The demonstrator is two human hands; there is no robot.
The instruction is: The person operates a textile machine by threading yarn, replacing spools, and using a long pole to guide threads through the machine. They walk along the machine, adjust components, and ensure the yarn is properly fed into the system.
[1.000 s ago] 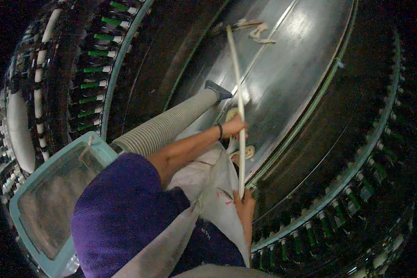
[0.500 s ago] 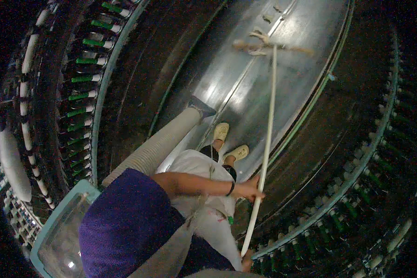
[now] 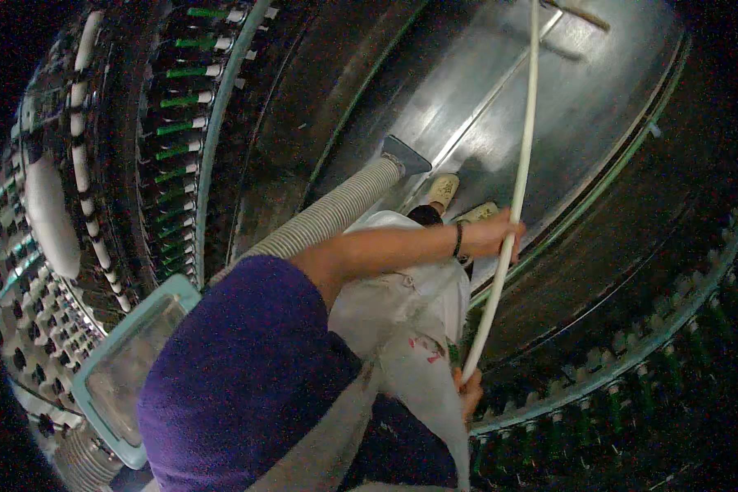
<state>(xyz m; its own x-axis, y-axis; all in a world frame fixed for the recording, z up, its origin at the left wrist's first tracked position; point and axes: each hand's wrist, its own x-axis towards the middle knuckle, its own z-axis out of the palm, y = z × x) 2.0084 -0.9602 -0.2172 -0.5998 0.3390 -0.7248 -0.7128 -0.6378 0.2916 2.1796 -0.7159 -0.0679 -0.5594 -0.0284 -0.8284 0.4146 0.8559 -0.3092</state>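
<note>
A long pale push broom handle [image 3: 523,156] slants from near my waist up past the top edge. My left hand [image 3: 496,236], with a dark band on its wrist, is closed round the middle of the handle. Lower down, my right hand [image 3: 468,392] is closed at the near end of it, partly hidden by my white apron [image 3: 385,303]. A brown strip [image 3: 586,15] at the top edge looks like part of the broom's head; its join with the handle is out of view.
My yellow clogs [image 3: 444,188] stand on a shiny metal floor [image 3: 443,107]. A ribbed grey hose [image 3: 328,209] with a flat nozzle [image 3: 406,156] lies at my left, by a teal-rimmed clear box [image 3: 86,385]. Rows of green-and-white bobbins [image 3: 190,98] line both sides.
The broom's head has slid forward over the floor toward the top edge. Both hands have moved forward and right in the view, still on the handle. Loose fibres seen earlier are out of view.
</note>
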